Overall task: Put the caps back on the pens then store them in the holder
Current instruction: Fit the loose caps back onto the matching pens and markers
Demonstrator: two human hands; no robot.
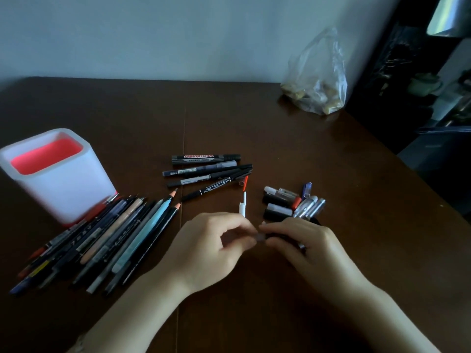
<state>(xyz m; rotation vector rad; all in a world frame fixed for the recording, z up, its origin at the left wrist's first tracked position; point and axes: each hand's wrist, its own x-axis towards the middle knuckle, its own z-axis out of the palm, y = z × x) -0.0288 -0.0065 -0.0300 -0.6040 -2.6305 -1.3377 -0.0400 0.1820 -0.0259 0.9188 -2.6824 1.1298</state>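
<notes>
I read the table as dark wood, smooth with a dull sheen. The holder looks like frosted, matt plastic. At upper right, the bag is thin clear plastic, crinkled and glossy. The loose caps are plastic, some clear, some black. The held pen looks like dark plastic, with a translucent end cap.

Dark brown table, pale bluish wall, dim light.

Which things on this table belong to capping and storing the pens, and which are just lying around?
Job: holder, pen pile beside it, middle pens, loose caps, dark pen in right hand, cap in left hand.
Lying about: plastic bag.
</notes>
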